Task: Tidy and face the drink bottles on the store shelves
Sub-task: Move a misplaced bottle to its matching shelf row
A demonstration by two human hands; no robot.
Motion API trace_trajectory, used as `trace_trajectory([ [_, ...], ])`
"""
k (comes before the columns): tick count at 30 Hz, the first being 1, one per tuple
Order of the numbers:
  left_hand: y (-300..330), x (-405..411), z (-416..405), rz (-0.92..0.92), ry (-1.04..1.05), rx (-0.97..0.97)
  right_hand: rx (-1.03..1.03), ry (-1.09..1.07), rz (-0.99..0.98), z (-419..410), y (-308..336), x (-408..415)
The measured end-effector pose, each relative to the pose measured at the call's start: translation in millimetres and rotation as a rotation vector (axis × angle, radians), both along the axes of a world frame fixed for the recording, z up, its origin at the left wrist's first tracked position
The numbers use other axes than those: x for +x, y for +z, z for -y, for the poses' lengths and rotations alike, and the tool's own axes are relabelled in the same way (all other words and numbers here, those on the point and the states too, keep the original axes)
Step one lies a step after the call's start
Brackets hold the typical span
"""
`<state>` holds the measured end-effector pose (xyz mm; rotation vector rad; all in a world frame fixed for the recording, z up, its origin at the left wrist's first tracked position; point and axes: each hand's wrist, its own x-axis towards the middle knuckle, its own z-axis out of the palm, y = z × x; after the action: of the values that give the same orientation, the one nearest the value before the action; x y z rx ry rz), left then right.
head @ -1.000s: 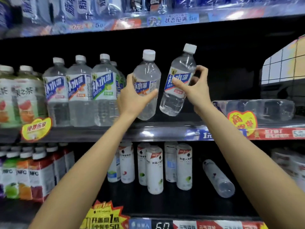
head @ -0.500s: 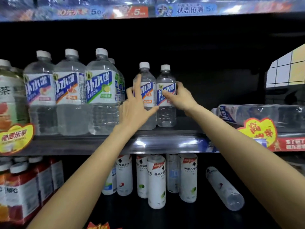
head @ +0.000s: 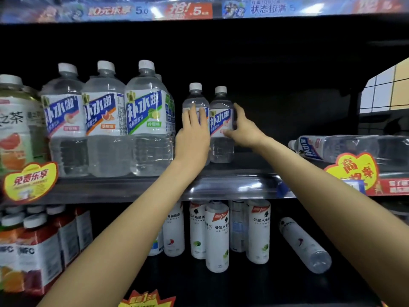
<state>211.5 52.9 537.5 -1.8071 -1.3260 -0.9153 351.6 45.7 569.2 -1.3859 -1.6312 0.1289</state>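
Note:
Two small clear water bottles with blue-and-white labels stand upright side by side on the middle shelf (head: 232, 185). My left hand (head: 193, 134) lies flat against the front of the left small bottle (head: 195, 97), fingers straight and covering its label. My right hand (head: 242, 127) wraps round the right side of the right small bottle (head: 221, 120), thumb at the lower edge of its label, which faces forward.
Three large water bottles (head: 104, 120) stand in a row to the left, tea bottles (head: 15, 122) beyond them. A shrink-wrapped pack of bottles (head: 354, 148) lies on its side at right. Below stand white bottles (head: 217, 235); one clear bottle (head: 304, 244) lies tipped over.
Both small bottles came down from mid-air onto the shelf and were pushed back, upright and together. My left hand's grip eased to flat fingers on its bottle.

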Motion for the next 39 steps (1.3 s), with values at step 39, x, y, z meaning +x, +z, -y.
trace_trajectory([
  [39, -507, 23, 134, 0.470, -0.611, -0.943, -0.344, -0.282, 0.352, 241, -539, 76],
])
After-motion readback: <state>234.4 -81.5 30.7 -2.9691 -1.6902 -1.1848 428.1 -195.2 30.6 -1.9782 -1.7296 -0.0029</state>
